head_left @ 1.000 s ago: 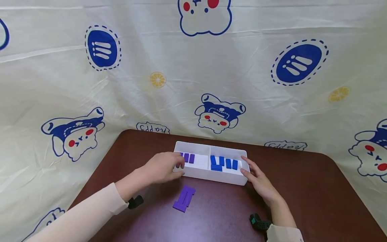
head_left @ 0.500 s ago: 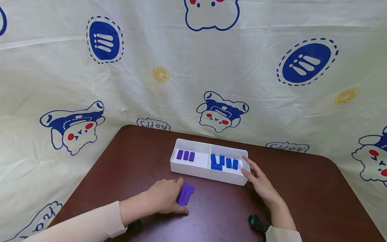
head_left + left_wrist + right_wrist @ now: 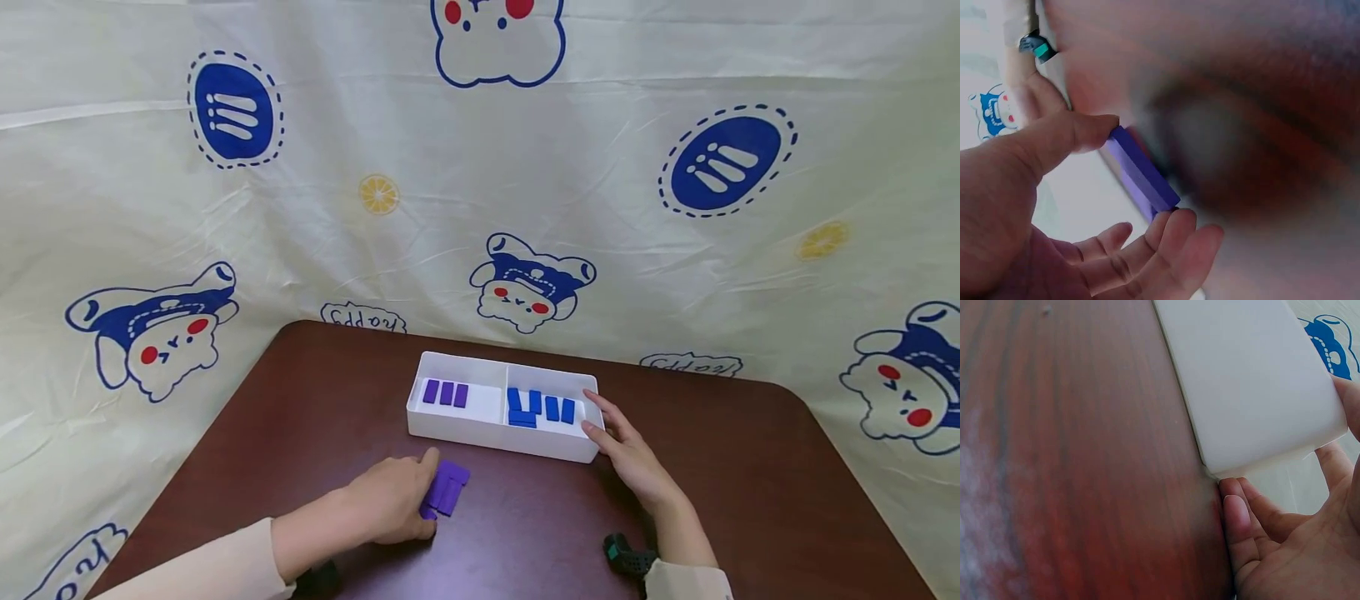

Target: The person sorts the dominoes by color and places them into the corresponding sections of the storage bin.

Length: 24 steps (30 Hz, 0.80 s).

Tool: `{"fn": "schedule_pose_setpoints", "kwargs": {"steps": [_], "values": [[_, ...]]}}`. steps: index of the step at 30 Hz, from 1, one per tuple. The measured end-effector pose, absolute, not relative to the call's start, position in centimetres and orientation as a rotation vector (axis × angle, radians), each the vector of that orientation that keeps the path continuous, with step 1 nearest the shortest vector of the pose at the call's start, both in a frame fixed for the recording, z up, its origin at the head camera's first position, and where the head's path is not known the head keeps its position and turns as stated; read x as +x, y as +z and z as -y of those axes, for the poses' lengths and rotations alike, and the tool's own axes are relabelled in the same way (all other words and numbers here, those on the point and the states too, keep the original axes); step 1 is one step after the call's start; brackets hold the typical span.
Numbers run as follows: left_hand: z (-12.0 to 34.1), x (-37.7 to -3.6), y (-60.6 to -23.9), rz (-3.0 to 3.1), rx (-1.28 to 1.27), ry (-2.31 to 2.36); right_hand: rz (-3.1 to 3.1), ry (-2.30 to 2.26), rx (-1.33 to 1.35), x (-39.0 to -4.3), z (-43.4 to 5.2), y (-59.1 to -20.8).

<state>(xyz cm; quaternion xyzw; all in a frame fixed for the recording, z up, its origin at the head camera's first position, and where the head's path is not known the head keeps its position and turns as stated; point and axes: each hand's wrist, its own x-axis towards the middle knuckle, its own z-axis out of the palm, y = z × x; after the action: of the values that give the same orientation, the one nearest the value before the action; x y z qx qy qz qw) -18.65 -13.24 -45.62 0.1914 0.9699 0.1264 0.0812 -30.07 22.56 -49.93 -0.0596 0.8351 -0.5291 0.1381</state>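
My left hand point(image 3: 390, 500) is over the small purple blocks point(image 3: 452, 487) on the table, left of centre. In the left wrist view its thumb and fingertips pinch a purple block point(image 3: 1142, 170) by its two ends; more purple shows just behind it. From the head view the hand hides part of these blocks. My right hand point(image 3: 633, 458) grips the right end of a long white divided box point(image 3: 498, 444), thumb by the near corner. In the right wrist view its fingertips touch the lower corner of the white wall point(image 3: 1260, 394).
Three purple blocks point(image 3: 447, 393) lie in the box's left compartment, several blue blocks point(image 3: 552, 408) in the right one. A thin divider point(image 3: 505, 396) separates them. The brown table point(image 3: 712, 467) ends against a printed curtain point(image 3: 420, 275) behind.
My left hand has come down from the box's left compartment to the purple blocks on the table and pinches one. The blocks there have shifted slightly apart. The right hand stays on the box.
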Motion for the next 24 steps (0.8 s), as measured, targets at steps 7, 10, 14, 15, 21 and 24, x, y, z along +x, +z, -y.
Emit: {"fn": "schedule_pose_setpoints", "kwargs": {"steps": [7, 10, 14, 15, 21, 24], "values": [[13.6, -18.9, -44.1, -2.898, 0.634, 0.465, -2.417, -1.541, -0.172, -29.9, -22.5, -50.0], [13.5, -19.6, -43.4, -2.888, 0.662, 0.478, -2.417, -1.542, -0.174, -29.7, -22.7, -49.9], [13.4, -20.6, -42.0, -2.898, 0.667, 0.482, -2.416, -1.535, -0.17, -29.5, -22.7, -49.8], [13.3, -21.0, -41.6, -2.902, 0.665, 0.482, -2.417, -1.53, -0.164, -29.5, -22.7, -49.8], [12.8, -22.7, -39.6, -2.921, 0.687, 0.431, -2.425, -1.52, -0.162, -29.7, -22.7, -49.9], [12.7, -23.3, -38.9, -2.925, 0.695, 0.412, -2.426, -1.525, -0.187, -29.9, -22.5, -49.9]]}}
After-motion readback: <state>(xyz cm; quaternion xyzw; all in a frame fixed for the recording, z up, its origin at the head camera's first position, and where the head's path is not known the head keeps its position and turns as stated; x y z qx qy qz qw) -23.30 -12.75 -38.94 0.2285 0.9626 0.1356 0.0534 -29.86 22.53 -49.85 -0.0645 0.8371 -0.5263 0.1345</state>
